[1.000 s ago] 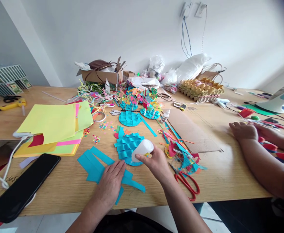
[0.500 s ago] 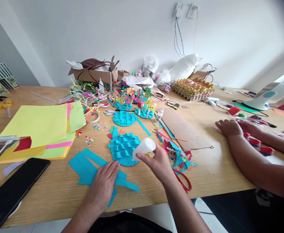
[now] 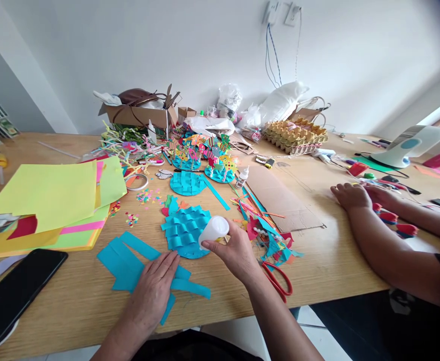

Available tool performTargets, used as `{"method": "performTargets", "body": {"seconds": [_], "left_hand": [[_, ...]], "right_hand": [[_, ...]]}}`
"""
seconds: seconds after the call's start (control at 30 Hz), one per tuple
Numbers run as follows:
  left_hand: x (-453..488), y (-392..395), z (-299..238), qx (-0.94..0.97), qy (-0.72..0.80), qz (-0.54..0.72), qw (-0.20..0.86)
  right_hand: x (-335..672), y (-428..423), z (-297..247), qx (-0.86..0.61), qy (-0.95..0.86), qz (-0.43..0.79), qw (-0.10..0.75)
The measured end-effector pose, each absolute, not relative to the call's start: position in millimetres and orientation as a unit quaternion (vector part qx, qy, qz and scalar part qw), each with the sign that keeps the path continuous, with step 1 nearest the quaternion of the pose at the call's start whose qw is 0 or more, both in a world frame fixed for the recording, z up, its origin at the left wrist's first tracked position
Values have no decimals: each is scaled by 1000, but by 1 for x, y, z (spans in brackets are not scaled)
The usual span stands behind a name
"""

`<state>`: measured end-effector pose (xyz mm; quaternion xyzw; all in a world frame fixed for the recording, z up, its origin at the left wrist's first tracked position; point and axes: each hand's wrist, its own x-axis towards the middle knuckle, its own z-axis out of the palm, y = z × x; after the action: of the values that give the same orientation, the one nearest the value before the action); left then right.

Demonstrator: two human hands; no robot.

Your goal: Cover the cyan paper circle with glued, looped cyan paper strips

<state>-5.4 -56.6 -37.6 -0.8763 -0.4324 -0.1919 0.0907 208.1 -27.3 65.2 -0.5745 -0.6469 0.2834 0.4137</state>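
Note:
My right hand (image 3: 237, 250) is closed around a white glue bottle (image 3: 215, 228), tipped over the near right edge of a blue paper disc (image 3: 187, 225). Rows of curled blue strips cover most of that disc, and its near edge is flat. Where the nozzle points is hidden by the bottle. My left hand (image 3: 155, 283) lies flat, fingers stretched out, on loose blue paper strips (image 3: 124, 260), its fingertips close to the disc's near edge. Red-handled scissors (image 3: 280, 283) rest beside my right forearm.
Behind stand other blue discs (image 3: 187, 183), some decorated, and a small glue bottle (image 3: 242, 178). Coloured paper sheets (image 3: 50, 190) and a black phone (image 3: 22, 296) are at left. Paper scraps (image 3: 276, 243) and cardboard (image 3: 280, 198) lie right, beyond them a co-worker's hands (image 3: 351, 195).
The whole view has shifted slightly, so things sit a little further left. Both hands keep nearly the same pose; the bottle stays tipped over the disc's edge.

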Motion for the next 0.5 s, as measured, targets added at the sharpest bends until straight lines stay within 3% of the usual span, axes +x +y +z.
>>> {"method": "performTargets", "body": {"seconds": [0.5], "left_hand": [[-7, -56, -35, -878, -428, -189, 96]], "right_hand": [[204, -25, 62, -574, -662, 276, 395]]}}
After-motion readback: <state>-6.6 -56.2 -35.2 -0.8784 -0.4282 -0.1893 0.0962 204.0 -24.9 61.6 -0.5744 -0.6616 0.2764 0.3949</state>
